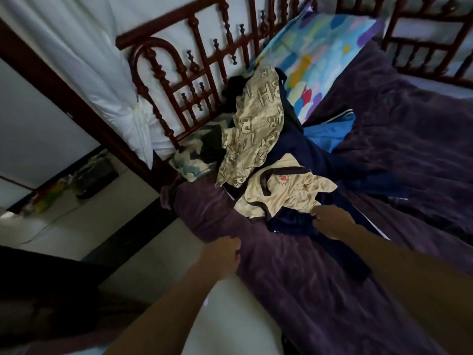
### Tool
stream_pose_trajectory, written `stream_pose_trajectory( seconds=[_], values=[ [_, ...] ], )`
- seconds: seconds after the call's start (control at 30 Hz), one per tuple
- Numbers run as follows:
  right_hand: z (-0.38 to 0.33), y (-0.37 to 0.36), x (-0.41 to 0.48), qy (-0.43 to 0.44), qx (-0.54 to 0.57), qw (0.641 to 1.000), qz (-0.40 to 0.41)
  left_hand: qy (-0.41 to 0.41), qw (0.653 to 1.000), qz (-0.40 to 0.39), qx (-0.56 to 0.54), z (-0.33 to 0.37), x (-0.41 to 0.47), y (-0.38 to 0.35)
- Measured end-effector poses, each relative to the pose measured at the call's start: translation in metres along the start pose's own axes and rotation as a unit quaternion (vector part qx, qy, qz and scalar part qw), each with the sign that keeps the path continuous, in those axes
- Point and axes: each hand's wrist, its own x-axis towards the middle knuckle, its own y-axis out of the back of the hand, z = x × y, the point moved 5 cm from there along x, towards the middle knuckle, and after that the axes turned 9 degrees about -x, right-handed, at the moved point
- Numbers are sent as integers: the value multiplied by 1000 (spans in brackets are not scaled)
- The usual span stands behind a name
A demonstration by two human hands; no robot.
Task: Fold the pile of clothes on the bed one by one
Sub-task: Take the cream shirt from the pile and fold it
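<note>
Roughly: clothes pile headboard-to-hand lengthwise

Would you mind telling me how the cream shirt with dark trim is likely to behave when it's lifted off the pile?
The cream shirt lies crumpled and creased, so it will probably hang limp and unfold from the right hand. It looks thin, so likely light. Its edge overlaps the navy garment beneath, which might drag along if caught in the grip.
</note>
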Motion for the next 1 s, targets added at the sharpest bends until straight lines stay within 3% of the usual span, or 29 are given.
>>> stream_pose_trajectory(
  seconds=[0.13, 0.27, 0.4, 0.53, 0.63, 0.8, 1.0],
  values=[
    [10, 18, 92, -43, 14, 999, 6, 13, 999, 17, -32, -7, 90, 0],
    [16, 36, 162, -67, 48, 993, 80, -37, 999, 7, -35, 6, 172, -18],
    [8, 31, 210, -34, 68, 992, 102, -80, 993, 83, 10, 19, 248, -30],
    [8, -9, 222, -50, 72, 995, 44, 51, 995, 81, -22, 2, 302, -48],
    [8, -27, 202, -55, 124, 990, 47, 92, 989, 82, -77, -13, 314, -48],
    [19, -23, 160, -75, 175, 981, 28, 31, 981, 114, -154, -31, 284, -6],
    [10, 73, 110, -76, 126, 970, 193, -106, 959, 144, -219, -12, 221, 84]
  ],
)
